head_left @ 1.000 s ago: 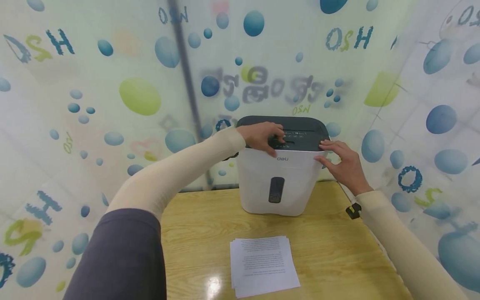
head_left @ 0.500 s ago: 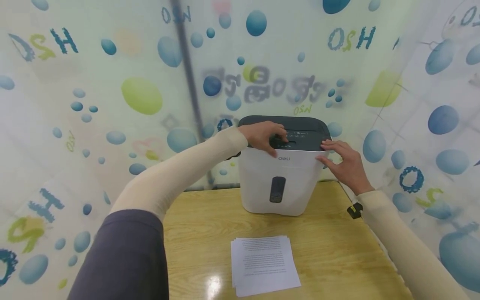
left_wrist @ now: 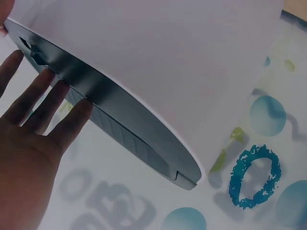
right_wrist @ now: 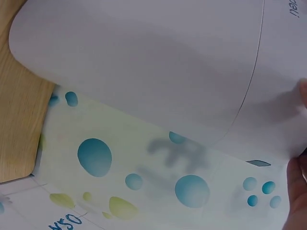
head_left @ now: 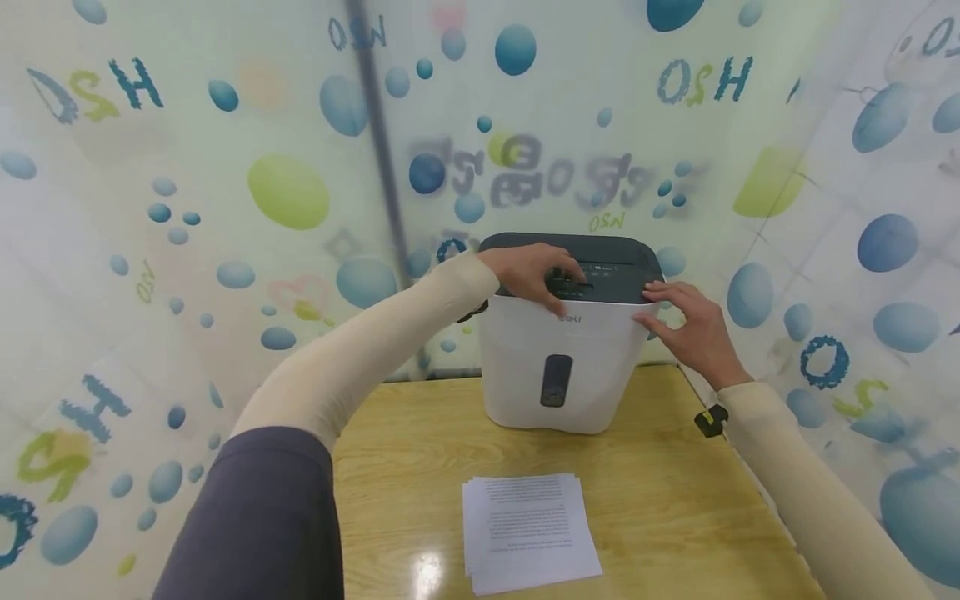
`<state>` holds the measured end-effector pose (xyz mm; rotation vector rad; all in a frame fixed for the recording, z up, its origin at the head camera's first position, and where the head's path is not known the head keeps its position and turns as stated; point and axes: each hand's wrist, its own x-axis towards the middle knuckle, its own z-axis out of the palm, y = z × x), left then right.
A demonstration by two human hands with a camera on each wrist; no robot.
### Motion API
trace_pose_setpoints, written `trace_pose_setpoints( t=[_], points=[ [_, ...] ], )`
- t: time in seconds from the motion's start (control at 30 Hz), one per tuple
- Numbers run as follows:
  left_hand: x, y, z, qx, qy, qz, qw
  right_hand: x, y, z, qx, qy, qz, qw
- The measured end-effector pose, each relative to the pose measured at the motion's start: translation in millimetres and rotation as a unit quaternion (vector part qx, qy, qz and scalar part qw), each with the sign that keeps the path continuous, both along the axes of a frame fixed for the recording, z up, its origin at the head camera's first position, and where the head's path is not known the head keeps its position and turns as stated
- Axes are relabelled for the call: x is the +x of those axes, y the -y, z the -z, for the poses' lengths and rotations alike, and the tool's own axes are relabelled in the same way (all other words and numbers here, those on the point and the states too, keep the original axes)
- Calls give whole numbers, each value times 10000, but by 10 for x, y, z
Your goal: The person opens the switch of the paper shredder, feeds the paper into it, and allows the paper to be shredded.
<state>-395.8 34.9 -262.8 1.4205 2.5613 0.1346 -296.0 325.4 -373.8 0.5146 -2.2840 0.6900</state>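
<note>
The left arm (head_left: pixel 360 342) slants from lower left, the left hand (head_left: pixel 528 272) laying nearly straight fingers on the dark top (head_left: pixel 624 283) of the one shredder (head_left: pixel 600 358), right of centre; the right hand (head_left: pixel 693 325) pinches its right rim. One paper stack (head_left: pixel 531 533) lies bottom centre.

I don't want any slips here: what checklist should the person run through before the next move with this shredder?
1. Shredder upright on the table: ok.
2. Right hand at the shredder's right top edge: ok.
3. Left hand clear of the dark top panel: not ok, it reaches over it.
4. Paper stack lying in front of the shredder: ok.
5. Power on: cannot tell.
</note>
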Motion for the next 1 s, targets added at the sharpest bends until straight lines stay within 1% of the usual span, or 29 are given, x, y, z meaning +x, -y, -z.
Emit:
trace_pose_setpoints(
  t=[0.13, 0.23, 0.3, 0.43, 0.57, 0.7, 0.8, 0.9, 1.0],
  points=[
    [19, 17, -24, 81, 35, -107, 9999, -16, 6, -39, 72, -72, -117, 9999],
    [32, 48, -36, 162, 47, -268, 9995, -20, -1, -62, 159, -69, -199, 9997],
    [43, 84, -43, 302, 34, -370, 9989, -13, -5, -73, 215, -13, -225, 9995],
    [76, 214, -52, 786, -100, -457, 9958, 11, 1, -90, 337, 141, -225, 9991],
    [99, 413, -50, 1204, -329, -637, 9901, 36, 19, -114, 465, 228, -218, 9984],
    [117, 646, -37, 1540, -553, -961, 9818, 52, 9, -129, 542, 279, -215, 9979],
    [141, 832, -5, 1831, -638, -1235, 9732, 63, -20, -140, 525, 296, -199, 9980],
    [163, 1034, 63, 2151, -720, -1525, 9619, 82, -56, -157, 442, 365, -156, 9982],
    [213, 1248, 161, 2514, -772, -1796, 9479, 113, -90, -176, 360, 497, -91, 9981]
  ],
)
